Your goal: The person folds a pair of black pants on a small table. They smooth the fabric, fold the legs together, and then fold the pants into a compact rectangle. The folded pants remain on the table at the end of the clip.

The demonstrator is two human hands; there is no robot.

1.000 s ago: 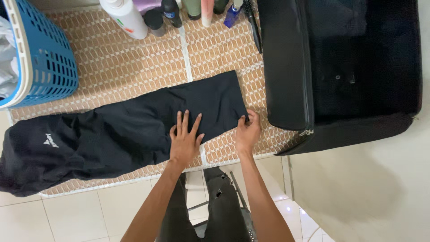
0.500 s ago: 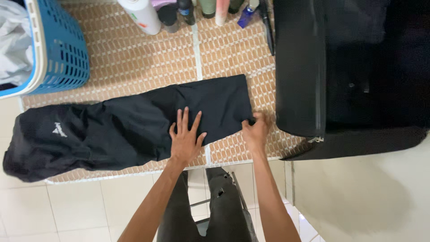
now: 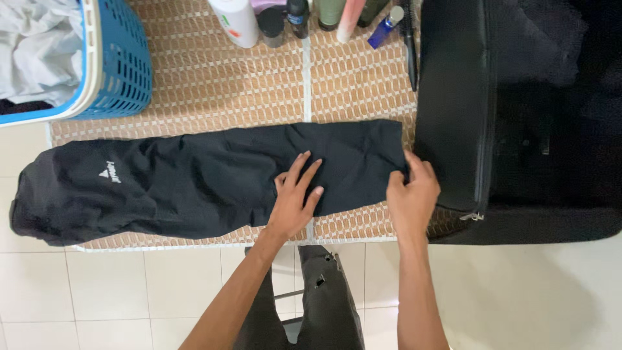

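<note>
Black trousers (image 3: 194, 181) lie stretched lengthwise over a woven brown mat (image 3: 214, 97), folded into one long strip with a small white logo near the left end. My left hand (image 3: 297, 198) rests flat on the cloth with its fingers spread, right of the middle. My right hand (image 3: 413, 198) pinches the hem at the right end of the trousers, close to an open black suitcase (image 3: 518, 116).
A blue laundry basket (image 3: 110, 65) with pale cloth inside stands at the upper left. Several bottles and tubes (image 3: 291, 16) line the mat's far edge. White floor tiles (image 3: 129, 291) lie below the mat. My dark-trousered legs (image 3: 311, 298) show at the bottom.
The view has shifted, so everything sits further right and lower in the frame. The trousers lie straighter and flatter. My right hand stays gripping the hem; my left hand stays pressed on the cloth.
</note>
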